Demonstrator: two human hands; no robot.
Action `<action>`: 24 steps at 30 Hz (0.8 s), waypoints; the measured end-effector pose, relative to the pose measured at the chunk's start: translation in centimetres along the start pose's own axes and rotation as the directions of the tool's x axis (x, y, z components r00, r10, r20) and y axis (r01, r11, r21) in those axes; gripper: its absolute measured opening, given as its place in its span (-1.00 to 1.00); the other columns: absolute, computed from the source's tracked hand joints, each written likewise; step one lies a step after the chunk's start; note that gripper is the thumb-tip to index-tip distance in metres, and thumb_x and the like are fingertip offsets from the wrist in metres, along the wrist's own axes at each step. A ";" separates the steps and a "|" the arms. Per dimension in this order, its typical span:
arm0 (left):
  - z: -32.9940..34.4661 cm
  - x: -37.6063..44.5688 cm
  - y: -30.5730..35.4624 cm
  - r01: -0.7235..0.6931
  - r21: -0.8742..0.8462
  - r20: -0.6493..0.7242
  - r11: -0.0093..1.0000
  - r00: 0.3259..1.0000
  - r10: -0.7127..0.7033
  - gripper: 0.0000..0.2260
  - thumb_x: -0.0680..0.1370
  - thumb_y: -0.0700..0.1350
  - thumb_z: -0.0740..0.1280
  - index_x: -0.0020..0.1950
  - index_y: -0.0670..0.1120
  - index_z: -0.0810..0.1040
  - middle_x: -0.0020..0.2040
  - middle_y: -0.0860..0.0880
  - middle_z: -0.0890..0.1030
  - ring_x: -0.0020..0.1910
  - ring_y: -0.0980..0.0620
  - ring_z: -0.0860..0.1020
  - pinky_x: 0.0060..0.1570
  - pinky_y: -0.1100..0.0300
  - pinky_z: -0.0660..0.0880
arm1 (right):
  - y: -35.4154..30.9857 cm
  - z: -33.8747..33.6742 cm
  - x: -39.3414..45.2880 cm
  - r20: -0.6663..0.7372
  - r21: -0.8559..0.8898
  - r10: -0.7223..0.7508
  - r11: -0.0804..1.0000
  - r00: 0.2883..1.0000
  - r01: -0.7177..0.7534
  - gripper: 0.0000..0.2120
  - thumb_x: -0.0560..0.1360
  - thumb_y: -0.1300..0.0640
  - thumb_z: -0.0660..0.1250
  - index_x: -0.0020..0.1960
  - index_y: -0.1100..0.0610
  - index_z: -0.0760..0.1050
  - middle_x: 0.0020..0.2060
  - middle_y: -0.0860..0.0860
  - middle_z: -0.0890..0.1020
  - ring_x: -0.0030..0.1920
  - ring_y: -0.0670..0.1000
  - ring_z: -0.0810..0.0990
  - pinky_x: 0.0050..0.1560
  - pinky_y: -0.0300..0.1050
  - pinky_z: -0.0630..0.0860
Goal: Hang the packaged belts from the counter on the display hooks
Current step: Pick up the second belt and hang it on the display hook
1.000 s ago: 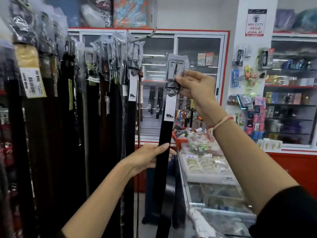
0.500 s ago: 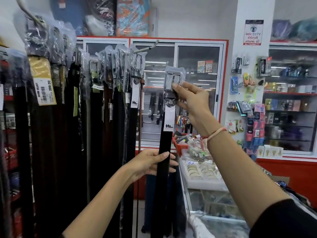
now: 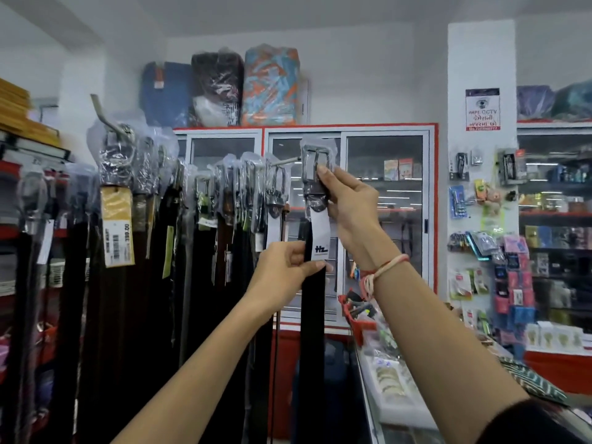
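Observation:
I hold a black packaged belt (image 3: 312, 302) upright in front of me. Its metal buckle in clear plastic is at the top, with a white label below it. My right hand (image 3: 349, 203) grips the buckle end, level with the tip of a metal display hook (image 3: 285, 161). My left hand (image 3: 285, 270) pinches the strap just under the label. Several packaged belts (image 3: 237, 193) hang on that hook to the left. Whether the buckle is over the hook tip I cannot tell.
More hanging belts (image 3: 121, 193) fill a second hook and the rack at left. A glass counter (image 3: 384, 389) with small goods stands at lower right. Glass-door cabinets (image 3: 387, 200) are behind, and a white pillar (image 3: 480, 68) carries hung accessories.
Both hands have raised the belt. The buckle has moved left, up to the hook tip. My left hand has slid up the strap to just under the label.

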State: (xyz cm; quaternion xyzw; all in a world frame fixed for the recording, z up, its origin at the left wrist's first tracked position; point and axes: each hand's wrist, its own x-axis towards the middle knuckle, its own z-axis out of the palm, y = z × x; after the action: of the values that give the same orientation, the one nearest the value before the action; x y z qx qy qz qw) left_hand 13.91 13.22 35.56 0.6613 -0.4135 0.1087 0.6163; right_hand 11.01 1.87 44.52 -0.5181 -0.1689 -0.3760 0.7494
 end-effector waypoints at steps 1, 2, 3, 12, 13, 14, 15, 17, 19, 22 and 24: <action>-0.3 0.1 0.0 0.000 0.006 -0.006 1.000 1.000 0.000 -0.85 0.53 -0.28 0.38 -0.14 -0.05 0.63 -0.12 -0.11 0.75 -0.11 -0.04 0.72 -0.19 0.20 0.61 | 0.2 0.3 0.0 -0.009 0.023 0.013 1.000 1.000 -0.013 -0.66 0.43 0.24 0.48 0.19 0.26 0.58 -0.01 0.14 0.71 -0.08 0.00 0.66 0.07 -0.04 0.59; -0.5 0.1 0.0 0.003 0.006 -0.016 1.000 1.000 -0.003 -0.85 0.53 -0.29 0.37 -0.14 -0.05 0.62 -0.14 -0.10 0.75 -0.13 -0.03 0.72 -0.25 0.26 0.59 | 0.5 0.6 0.1 -0.014 0.046 0.022 0.999 1.000 -0.021 -0.67 0.42 0.25 0.49 0.17 0.25 0.60 0.03 0.16 0.71 -0.04 0.03 0.65 0.18 0.03 0.57; -0.7 0.2 0.1 0.003 0.006 -0.025 1.000 1.000 -0.003 -0.84 0.53 -0.30 0.37 -0.15 -0.05 0.63 -0.15 -0.10 0.74 -0.13 -0.04 0.72 -0.24 0.24 0.60 | 0.6 0.9 0.3 -0.011 0.066 0.027 0.997 1.000 -0.026 -0.74 0.42 0.26 0.49 0.10 0.24 0.63 0.00 0.16 0.71 -0.03 0.04 0.64 0.25 0.08 0.56; -0.5 0.8 -0.1 0.000 0.047 -0.025 0.999 1.000 0.002 -0.83 0.53 -0.27 0.39 -0.16 0.00 0.63 -0.22 0.01 0.74 -0.21 0.07 0.72 -0.33 0.36 0.53 | 0.7 0.9 1.0 -0.021 0.175 0.058 0.983 0.998 -0.054 -0.88 0.41 0.31 0.49 -0.16 0.14 0.59 -0.25 0.06 0.68 -0.17 0.03 0.64 0.07 0.02 0.64; -0.5 0.9 -0.5 -0.005 0.051 -0.036 0.999 0.999 0.006 -0.83 0.53 -0.26 0.39 -0.16 0.00 0.63 -0.21 -0.01 0.75 -0.16 0.02 0.73 -0.25 0.25 0.57 | 0.7 0.8 0.9 -0.008 0.185 0.066 0.981 0.998 -0.064 -0.88 0.42 0.32 0.48 -0.17 0.14 0.59 -0.27 0.05 0.68 -0.25 0.00 0.64 -0.10 -0.06 0.66; -0.6 0.9 -0.5 -0.005 0.049 -0.045 0.999 0.999 0.007 -0.82 0.52 -0.27 0.39 -0.16 0.00 0.64 -0.20 -0.03 0.76 -0.13 -0.03 0.73 -0.17 0.15 0.60 | 0.7 0.8 0.9 -0.001 0.187 0.064 0.980 0.998 -0.063 -0.89 0.43 0.32 0.46 -0.18 0.14 0.59 -0.29 0.04 0.68 -0.30 -0.02 0.63 -0.24 -0.13 0.65; -0.7 0.9 -0.6 -0.008 0.044 -0.049 0.999 0.999 0.010 -0.82 0.52 -0.27 0.39 -0.16 0.00 0.64 -0.19 -0.05 0.76 -0.12 -0.05 0.73 -0.10 0.08 0.62 | 0.7 0.8 0.9 -0.004 0.183 0.060 0.981 0.998 -0.058 -0.89 0.43 0.32 0.46 -0.18 0.14 0.59 -0.29 0.04 0.67 -0.31 -0.02 0.62 -0.28 -0.16 0.63; -0.7 1.3 -0.7 -0.008 0.044 -0.034 0.999 0.999 0.010 -0.81 0.52 -0.28 0.39 -0.16 0.00 0.65 -0.19 -0.06 0.76 -0.12 -0.06 0.73 -0.10 0.08 0.62 | 0.8 0.8 1.1 -0.028 0.180 0.049 0.983 0.998 -0.043 -0.89 0.43 0.31 0.47 -0.16 0.15 0.59 -0.25 0.07 0.67 -0.21 0.03 0.62 -0.10 -0.06 0.62; -0.6 1.5 -0.5 0.003 0.034 -0.020 0.999 1.000 -0.002 -0.80 0.52 -0.29 0.39 -0.17 0.01 0.64 -0.20 -0.05 0.76 -0.13 -0.06 0.73 -0.09 0.07 0.62 | 1.0 0.7 1.5 -0.069 0.177 0.034 0.984 0.997 -0.021 -0.89 0.40 0.29 0.49 -0.16 0.14 0.59 -0.20 0.09 0.67 -0.09 0.08 0.60 0.16 0.09 0.56; -0.5 2.0 -0.6 0.013 0.037 -0.013 0.999 1.000 -0.012 -0.79 0.52 -0.29 0.39 -0.18 0.01 0.65 -0.19 -0.06 0.76 -0.12 -0.08 0.73 -0.01 -0.03 0.63 | 1.2 0.7 2.1 -0.104 0.158 0.031 0.987 0.994 -0.014 -0.88 0.37 0.27 0.52 -0.17 0.13 0.61 -0.14 0.11 0.68 -0.03 0.10 0.60 0.31 0.16 0.50; -0.5 1.9 -0.3 0.003 0.052 -0.019 0.999 1.000 -0.002 -0.80 0.52 -0.28 0.39 -0.17 0.01 0.64 -0.20 -0.04 0.75 -0.15 0.00 0.73 -0.14 0.11 0.61 | 1.2 0.8 2.2 -0.106 0.152 0.036 0.988 0.994 -0.020 -0.87 0.37 0.26 0.53 -0.14 0.14 0.61 -0.09 0.14 0.68 -0.01 0.10 0.61 0.31 0.19 0.50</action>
State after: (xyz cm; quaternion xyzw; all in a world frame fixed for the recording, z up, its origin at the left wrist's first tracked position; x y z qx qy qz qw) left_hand 15.51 12.83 36.66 0.6766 -0.4038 0.1250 0.6030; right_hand 13.42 1.96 45.45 -0.4413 -0.1487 -0.3792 0.7996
